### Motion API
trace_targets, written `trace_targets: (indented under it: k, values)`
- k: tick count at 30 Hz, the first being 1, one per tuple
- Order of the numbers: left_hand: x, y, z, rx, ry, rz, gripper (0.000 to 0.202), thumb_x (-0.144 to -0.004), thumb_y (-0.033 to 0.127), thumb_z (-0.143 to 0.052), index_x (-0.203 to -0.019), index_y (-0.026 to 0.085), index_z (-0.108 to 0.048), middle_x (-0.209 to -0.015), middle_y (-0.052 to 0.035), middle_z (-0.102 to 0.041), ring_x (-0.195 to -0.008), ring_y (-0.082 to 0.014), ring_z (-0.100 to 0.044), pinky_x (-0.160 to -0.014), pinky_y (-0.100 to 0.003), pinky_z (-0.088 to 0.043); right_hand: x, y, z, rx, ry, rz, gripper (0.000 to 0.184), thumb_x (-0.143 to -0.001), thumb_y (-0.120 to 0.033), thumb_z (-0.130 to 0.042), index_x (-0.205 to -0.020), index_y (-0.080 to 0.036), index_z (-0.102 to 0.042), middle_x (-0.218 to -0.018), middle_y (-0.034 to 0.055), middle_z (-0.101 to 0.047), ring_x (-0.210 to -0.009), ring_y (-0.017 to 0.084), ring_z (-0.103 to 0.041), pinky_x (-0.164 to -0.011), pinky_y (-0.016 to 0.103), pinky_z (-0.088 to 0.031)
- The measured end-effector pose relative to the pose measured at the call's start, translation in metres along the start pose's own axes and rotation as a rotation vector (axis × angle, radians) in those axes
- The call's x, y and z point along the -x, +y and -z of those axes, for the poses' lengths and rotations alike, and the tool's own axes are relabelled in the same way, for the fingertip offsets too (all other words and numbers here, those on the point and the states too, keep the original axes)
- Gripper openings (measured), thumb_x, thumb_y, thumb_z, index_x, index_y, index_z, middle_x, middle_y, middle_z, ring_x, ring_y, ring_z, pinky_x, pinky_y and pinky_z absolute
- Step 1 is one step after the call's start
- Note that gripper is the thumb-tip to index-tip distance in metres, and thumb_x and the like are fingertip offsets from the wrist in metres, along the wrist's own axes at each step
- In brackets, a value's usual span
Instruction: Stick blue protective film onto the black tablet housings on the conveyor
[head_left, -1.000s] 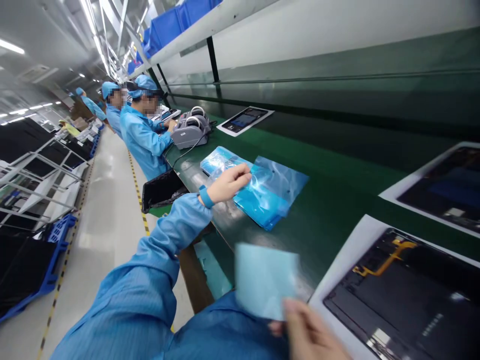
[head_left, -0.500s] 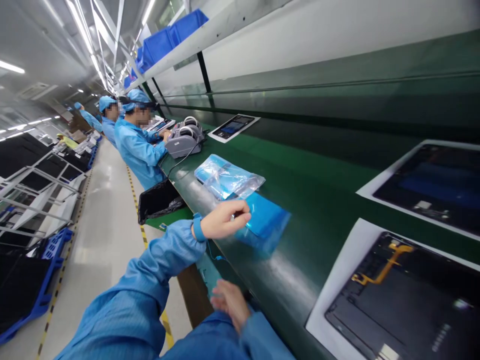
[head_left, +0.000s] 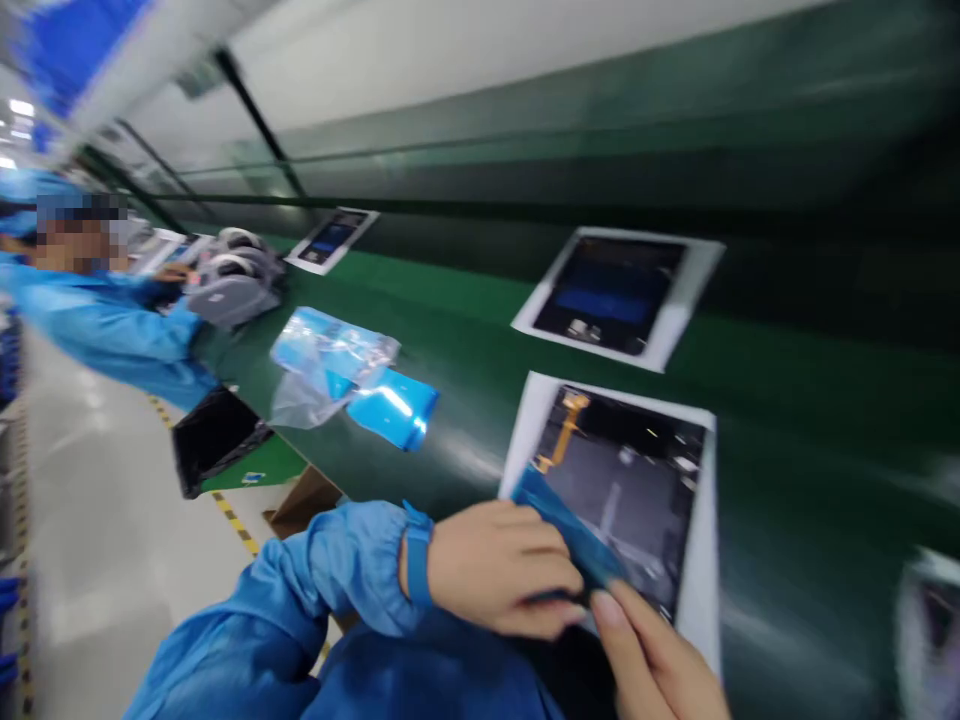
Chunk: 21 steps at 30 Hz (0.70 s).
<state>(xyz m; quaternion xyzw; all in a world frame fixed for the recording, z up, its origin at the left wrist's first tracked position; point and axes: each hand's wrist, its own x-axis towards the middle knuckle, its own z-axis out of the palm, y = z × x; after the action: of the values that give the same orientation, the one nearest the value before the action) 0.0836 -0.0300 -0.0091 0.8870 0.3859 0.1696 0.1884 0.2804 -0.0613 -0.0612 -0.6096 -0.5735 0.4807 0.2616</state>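
The left hand (head_left: 499,570) has its fingers bent inward above the near left corner of the dark flat device (head_left: 645,470). Its fingertips are partly hidden, so I cannot tell if they have hold of anything. The right hand (head_left: 656,650), which is cut off by the lower edge, has its thumb and fingers closed on the end of the blue film (head_left: 559,515). This film lies slantwise over the left side of the device; how much of it touches the surface is hard to see. The device rests on a white sheet (head_left: 705,570) on the green desk (head_left: 457,330), and its near edge is covered by the hands.

Behind it is a second dark device (head_left: 611,290), unclear from blur. To the left are shiny blue packets (head_left: 394,405), with a crumpled clear bag (head_left: 300,400) beside them. Farther left, a grey machine (head_left: 232,295) partly hides the hands of a co-worker (head_left: 112,320). At the right edge, a pale object (head_left: 930,630) is cut off and too blurred to name.
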Motion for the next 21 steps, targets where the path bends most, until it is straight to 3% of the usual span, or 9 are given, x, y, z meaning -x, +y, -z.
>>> trace_targets:
  k: [3,6,9,11,12,15,17,21]
  values:
    - [-0.007,-0.006,0.005,0.149,0.019,-0.048,0.027,-0.103,0.033,-0.044,-0.1,0.017,-0.065,-0.094,-0.008,-0.07,-0.084,-0.0181,-0.06,-0.08,-0.033,-0.053,0.003,-0.019,0.002,-0.109,-0.053,0.11,0.041,-0.092,-0.057,-0.051,-0.118,-0.038,-0.076,-0.099,0.0081,-0.078,-0.1,0.032,-0.075,-0.088,0.049,-0.063]
    - [-0.005,-0.013,0.011,0.245,0.062,-0.032,0.017,-0.099,0.02,-0.051,-0.11,0.017,-0.064,-0.099,-0.0073,-0.067,-0.091,-0.0167,-0.061,-0.086,-0.031,-0.052,-0.005,-0.024,0.01,-0.17,-0.085,0.269,0.032,-0.1,-0.035,-0.052,-0.123,-0.028,-0.073,-0.108,0.006,-0.076,-0.103,0.023,-0.073,-0.094,0.036,-0.06]
    - [0.005,-0.024,0.02,0.205,0.206,0.193,0.041,-0.092,0.023,-0.066,-0.132,0.019,-0.057,-0.123,-0.0119,-0.06,-0.117,-0.0226,-0.057,-0.101,-0.036,-0.05,-0.008,-0.021,0.021,-0.161,-0.074,0.352,0.024,-0.1,-0.02,-0.052,-0.109,-0.024,-0.074,-0.11,0.0051,-0.074,-0.098,0.017,-0.071,-0.088,0.027,-0.057]
    - [0.012,-0.034,0.027,0.265,0.177,0.369,0.061,-0.088,0.032,-0.075,-0.142,0.02,-0.05,-0.13,-0.0143,-0.057,-0.119,-0.0251,-0.057,-0.097,-0.037,-0.053,-0.008,-0.019,0.029,-0.143,-0.057,0.374,0.021,-0.098,-0.016,-0.054,-0.094,-0.022,-0.073,-0.107,0.0049,-0.072,-0.095,0.015,-0.07,-0.085,0.024,-0.056]
    - [0.014,-0.039,0.029,0.355,0.106,0.414,0.058,-0.088,0.035,-0.075,-0.14,0.02,-0.052,-0.125,-0.0131,-0.061,-0.111,-0.0231,-0.062,-0.09,-0.035,-0.055,-0.008,-0.018,0.032,-0.136,-0.05,0.383,0.021,-0.098,-0.015,-0.054,-0.087,-0.022,-0.071,-0.103,0.0046,-0.071,-0.093,0.014,-0.069,-0.083,0.024,-0.056]
    - [0.017,-0.046,0.028,0.606,-0.052,0.396,0.013,-0.094,0.029,-0.069,-0.102,0.019,-0.07,-0.088,-0.0027,-0.069,-0.075,-0.0124,-0.064,-0.067,-0.024,-0.052,-0.009,-0.018,0.037,-0.108,-0.003,0.338,0.017,-0.097,-0.017,-0.057,-0.088,-0.021,-0.071,-0.089,0.0025,-0.069,-0.082,0.013,-0.069,-0.074,0.023,-0.055]
    - [0.016,-0.043,0.023,0.629,0.001,0.402,0.014,-0.094,0.025,-0.068,-0.082,0.018,-0.07,-0.077,-0.0006,-0.067,-0.068,-0.0101,-0.061,-0.062,-0.022,-0.05,-0.011,-0.018,0.037,-0.091,0.066,0.237,0.009,-0.094,-0.022,-0.064,-0.096,-0.021,-0.072,-0.081,0.0004,-0.069,-0.072,0.013,-0.068,-0.067,0.023,-0.055]
    - [0.011,-0.038,0.012,0.65,0.093,0.545,0.021,-0.091,0.032,-0.073,-0.077,0.017,-0.069,-0.071,0.0,-0.065,-0.06,-0.0092,-0.058,-0.053,-0.022,-0.046,-0.017,-0.019,0.036,-0.089,0.164,0.112,0.01,-0.087,-0.029,-0.074,-0.081,-0.02,-0.072,-0.063,-0.004,-0.066,-0.056,0.011,-0.063,-0.058,0.021,-0.052]
